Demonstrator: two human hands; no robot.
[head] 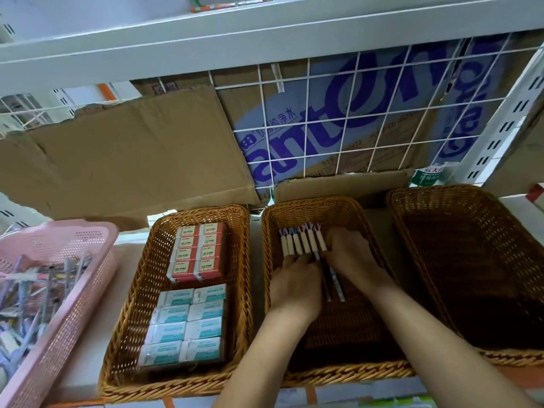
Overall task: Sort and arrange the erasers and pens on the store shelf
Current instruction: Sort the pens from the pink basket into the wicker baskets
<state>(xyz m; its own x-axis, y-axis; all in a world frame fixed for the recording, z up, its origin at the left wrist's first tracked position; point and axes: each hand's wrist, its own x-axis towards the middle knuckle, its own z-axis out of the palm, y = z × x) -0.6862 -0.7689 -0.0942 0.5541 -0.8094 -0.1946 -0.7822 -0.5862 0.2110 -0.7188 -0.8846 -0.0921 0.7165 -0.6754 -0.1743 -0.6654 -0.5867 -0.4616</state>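
Observation:
Several pens with cream caps (pixel 303 241) lie side by side in the middle wicker basket (pixel 338 375). My left hand (pixel 295 285) lies over their lower ends, fingers resting on them. My right hand (pixel 351 254) touches the rightmost pens, its fingers curved over them. Two dark pen barrels (pixel 334 282) show between my hands. The left wicker basket (pixel 123 334) holds red-and-white 2B eraser boxes (pixel 197 251) at the back and teal-and-white eraser boxes (pixel 185 325) in front, in neat rows.
A pink plastic basket (pixel 73 304) at the left holds several mixed pens. The right wicker basket (pixel 471 260) holds nothing visible. Cardboard sheets (pixel 132 154) and a white wire grid (pixel 353 113) stand behind; a white shelf (pixel 265 30) runs overhead.

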